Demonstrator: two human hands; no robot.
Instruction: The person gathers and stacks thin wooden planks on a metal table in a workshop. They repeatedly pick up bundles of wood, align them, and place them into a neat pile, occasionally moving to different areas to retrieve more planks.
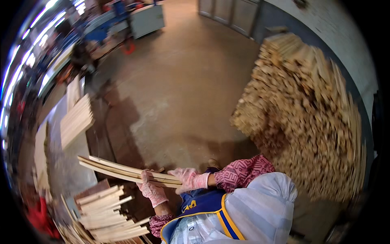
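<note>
A small bundle of long, pale wooden strips [118,168] stretches leftward from my body, held in both hands. My left hand [152,189], in a pink and white work glove, is wrapped round the strips a short way from their near end. At that end my right hand [190,179], gloved the same way, closes on the strips. The far ends hang over a gap beside a metal-topped table [77,162]. Below them, a stack of similar strips [109,215] lies with uneven ends.
A large pile of wooden strips [304,122] rises against the wall at right. Boards [76,122] lie on the table at left. Machines [105,24] stand at the far left, and grey cabinets [229,14] at the back. Concrete floor [183,81] spreads between.
</note>
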